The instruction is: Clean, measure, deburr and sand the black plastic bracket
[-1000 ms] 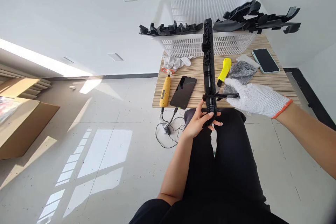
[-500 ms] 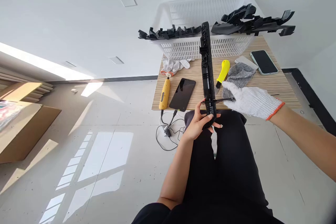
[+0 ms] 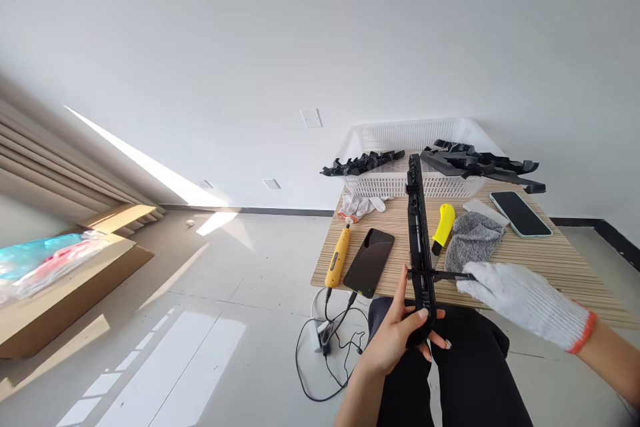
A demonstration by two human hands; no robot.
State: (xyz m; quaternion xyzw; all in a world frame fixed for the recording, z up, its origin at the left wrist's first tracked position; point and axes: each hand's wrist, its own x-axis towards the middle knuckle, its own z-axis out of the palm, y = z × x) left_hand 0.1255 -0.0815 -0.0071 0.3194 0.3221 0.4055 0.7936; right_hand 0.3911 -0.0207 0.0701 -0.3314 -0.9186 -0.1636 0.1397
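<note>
My left hand (image 3: 395, 340), bare, grips the lower end of a long black plastic trim piece (image 3: 416, 227), with the thumb in front and fingers round behind. The piece stands lengthwise over my lap, its ribbed inner side toward me. My right hand (image 3: 520, 297) wears a white knit glove with an orange cuff. Its fingertips are closed on the end of a thin dark strip (image 3: 447, 275), which crosses the trim piece just above my left hand. Whether this strip is a tool or part of the piece, I cannot tell.
On the wooden table (image 3: 330, 270) lie a yellow-handled knife (image 3: 444, 223), a grey cloth (image 3: 473, 240), two phones (image 3: 370, 260) (image 3: 520, 213), a yellow corded tool (image 3: 339, 257) and a white glove (image 3: 361, 205). Black parts (image 3: 480, 163) rest across a white basket (image 3: 400, 185). Cables (image 3: 325, 347) trail below.
My view has tilted upward, so the table and both hands appear lower. Both hands keep their grips; the trim piece and the strip stay crossed.
</note>
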